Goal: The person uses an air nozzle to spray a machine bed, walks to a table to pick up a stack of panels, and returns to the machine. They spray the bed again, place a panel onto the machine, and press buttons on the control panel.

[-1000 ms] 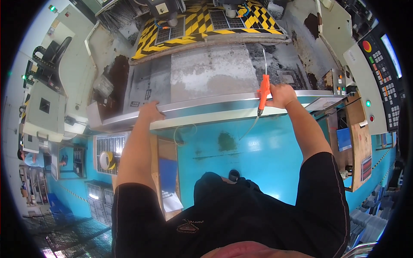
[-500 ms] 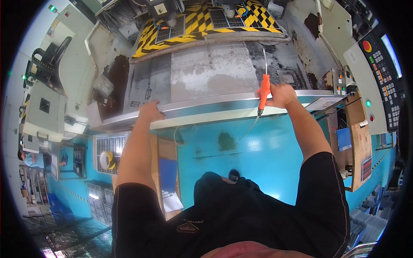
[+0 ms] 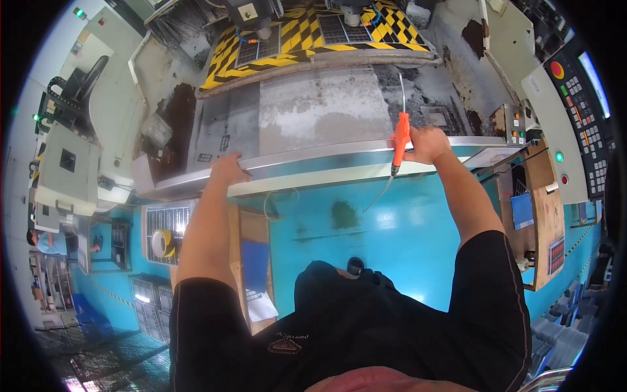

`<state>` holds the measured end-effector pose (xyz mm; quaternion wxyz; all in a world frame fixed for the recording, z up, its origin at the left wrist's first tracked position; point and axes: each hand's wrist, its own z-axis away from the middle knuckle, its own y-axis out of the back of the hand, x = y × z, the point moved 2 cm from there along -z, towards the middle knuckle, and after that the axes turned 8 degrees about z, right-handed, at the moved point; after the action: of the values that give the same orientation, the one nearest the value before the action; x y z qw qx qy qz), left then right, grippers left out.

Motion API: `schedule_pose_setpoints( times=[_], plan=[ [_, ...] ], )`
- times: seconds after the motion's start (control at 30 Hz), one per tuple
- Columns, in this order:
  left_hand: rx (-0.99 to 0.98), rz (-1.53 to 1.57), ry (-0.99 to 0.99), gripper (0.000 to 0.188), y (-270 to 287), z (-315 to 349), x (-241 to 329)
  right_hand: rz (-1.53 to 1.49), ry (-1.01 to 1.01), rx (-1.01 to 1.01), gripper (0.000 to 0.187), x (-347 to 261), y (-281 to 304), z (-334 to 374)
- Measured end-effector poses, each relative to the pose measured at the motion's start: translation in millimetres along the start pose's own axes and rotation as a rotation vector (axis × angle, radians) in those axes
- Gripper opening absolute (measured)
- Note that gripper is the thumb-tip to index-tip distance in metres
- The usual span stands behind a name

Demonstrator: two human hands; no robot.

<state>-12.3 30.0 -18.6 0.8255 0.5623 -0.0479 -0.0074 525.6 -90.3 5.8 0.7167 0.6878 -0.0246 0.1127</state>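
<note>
My left hand (image 3: pixel 229 170) rests on the left part of the machine's metal front sill (image 3: pixel 300 155). Its fingers are apart and nothing is in them. Farther right along the sill, my right hand (image 3: pixel 428 145) is closed at an orange air blow gun (image 3: pixel 401 134), its thumb and fingers against the gun's right side. Some of those fingers are hidden. The gun lies across the sill, its thin bent metal nozzle (image 3: pixel 403 95) pointing away from me over the grey machine bed (image 3: pixel 320 111). A pale hose (image 3: pixel 379 194) hangs from its near end.
Beyond the bed stands a platform edged with yellow-black striped tape (image 3: pixel 313 47), under dark spindle heads (image 3: pixel 251 16). A control panel with a red button (image 3: pixel 557 70) is at right. Wooden benches (image 3: pixel 547 228) flank the blue floor (image 3: pixel 339 242). A person (image 3: pixel 51 242) is far left.
</note>
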Motion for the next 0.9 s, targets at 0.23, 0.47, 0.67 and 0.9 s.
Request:
schedule_pose_setpoints(
  times=[0.23, 0.47, 0.67, 0.9],
  plan=[
    [-0.007, -0.032, 0.025, 0.096, 1.6, 2.0, 1.5, -0.022, 0.026, 0.018, 0.058, 0.0, -0.9, 0.1],
    [-0.022, 0.001, -0.001, 0.095, 3.5, 3.6, 3.9, -0.007, 0.007, 0.032, 0.059, 0.1, -0.7, 0.0],
    [0.002, -0.016, -0.012, 0.095, 1.4, 1.7, 1.4, -0.010, -0.005, 0.009, 0.058, -0.1, -0.3, 0.3],
    [0.012, -0.018, -0.002, 0.094, -0.1, 0.0, 0.6, -0.017, 0.005, 0.011, 0.058, 0.4, -1.8, -0.2]
  ],
)
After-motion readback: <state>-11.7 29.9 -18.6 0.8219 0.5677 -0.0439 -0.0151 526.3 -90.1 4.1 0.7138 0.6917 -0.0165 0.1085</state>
